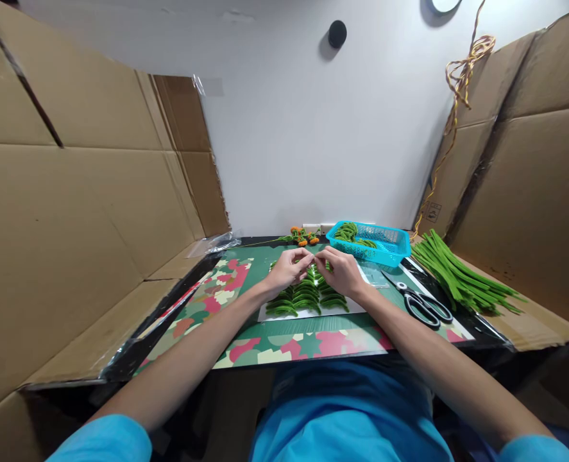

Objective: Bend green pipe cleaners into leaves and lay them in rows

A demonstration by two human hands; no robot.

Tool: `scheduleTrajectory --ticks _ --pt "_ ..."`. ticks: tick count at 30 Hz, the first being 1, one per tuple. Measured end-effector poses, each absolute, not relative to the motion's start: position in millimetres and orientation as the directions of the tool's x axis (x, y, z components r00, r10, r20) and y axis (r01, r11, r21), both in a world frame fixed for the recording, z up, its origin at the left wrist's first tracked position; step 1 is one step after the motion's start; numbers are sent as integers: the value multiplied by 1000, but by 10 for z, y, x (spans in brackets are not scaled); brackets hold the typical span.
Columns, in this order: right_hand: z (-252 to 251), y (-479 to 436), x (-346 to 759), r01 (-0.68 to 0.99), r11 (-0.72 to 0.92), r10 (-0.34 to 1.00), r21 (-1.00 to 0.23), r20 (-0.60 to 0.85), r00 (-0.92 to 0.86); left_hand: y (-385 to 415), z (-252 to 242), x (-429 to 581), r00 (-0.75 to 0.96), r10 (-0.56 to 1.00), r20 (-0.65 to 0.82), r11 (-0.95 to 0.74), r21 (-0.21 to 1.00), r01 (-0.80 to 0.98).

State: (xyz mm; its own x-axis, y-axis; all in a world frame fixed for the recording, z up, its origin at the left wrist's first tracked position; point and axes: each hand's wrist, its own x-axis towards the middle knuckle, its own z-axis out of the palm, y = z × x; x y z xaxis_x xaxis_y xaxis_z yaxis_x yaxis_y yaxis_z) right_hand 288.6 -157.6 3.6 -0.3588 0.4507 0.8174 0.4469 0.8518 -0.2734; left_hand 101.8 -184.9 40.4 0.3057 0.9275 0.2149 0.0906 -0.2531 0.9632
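My left hand (290,268) and my right hand (339,271) meet at their fingertips above a white sheet (322,314). Both are closed in a pinch; whatever lies between the fingers is too small to make out. Rows of short, curved green pieces (306,296), fuzzy like bent chenille stems, cover the sheet below. My hands hide the upper part of these rows. Behind my right hand, a blue plastic basket (392,247) holds more curved green pieces (346,232). Scissors with black handles (421,305) lie right of the sheet, apart from my right hand.
A bundle of long green stems (460,273) rests at the right. Orange flowers on green stems (304,237) lie at the back edge. A green, patterned mat (246,337) covers the table. Cardboard walls (86,192) rise on both sides, and a twisted cord (452,122) hangs at the right.
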Motion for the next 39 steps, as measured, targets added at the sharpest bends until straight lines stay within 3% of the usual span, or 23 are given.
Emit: scheduleTrajectory --ticks 5,15,23,39 --pt "49 -1568 2855 341 854 500 -394 803 -323 -1850 409 1011 333 900 283 -335 936 111" --pt "144 -1614 2871 181 793 604 -581 714 -354 -1860 355 940 263 856 446 -515 778 359" --pt "122 -1628 2865 224 795 606 -564 761 -232 -1791 367 987 113 890 442 -457 859 231" --pt "85 -1561 2848 184 719 693 -670 674 -255 -1787 363 953 182 906 381 -415 885 212"
